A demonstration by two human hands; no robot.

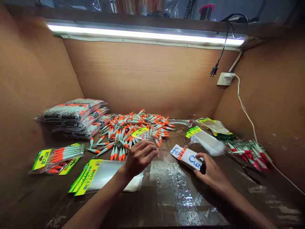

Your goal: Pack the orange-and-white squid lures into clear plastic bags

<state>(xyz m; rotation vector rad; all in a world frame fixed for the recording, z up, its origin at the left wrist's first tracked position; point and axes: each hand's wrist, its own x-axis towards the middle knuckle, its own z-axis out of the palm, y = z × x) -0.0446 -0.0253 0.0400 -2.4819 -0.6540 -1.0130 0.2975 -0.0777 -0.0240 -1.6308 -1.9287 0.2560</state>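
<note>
So the holder is the fun bit here: a flat white thing with blue lettering, looks hand-drawn. I can read "fe" on the far panel and "Cun" on the near one, the rest is cut off or covered. A row of orange tips pokes out from under the "Cun" panel and lies over the "fe" one, packed side by side; whatever is behind them is hidden. There's a dark patch at the near end, right by the fingers. It sits right of center over the table, slanting from upper left to lower right. Can't tell if it's touching the tabletop.

Right hand has the near end pinched, thumb on the near edge and fingers on the far one. Left hand is well apart from it, palm down, fingers bent and bunched. A clear bag with a yellow BCT LURE header shows just beyond its knuckles, but I can't tell whether the fingers are pinching it.

Behind that is a messy heap of lures, pale bodies with orange ends. Flat bags are fanned out under the left forearm.
</note>
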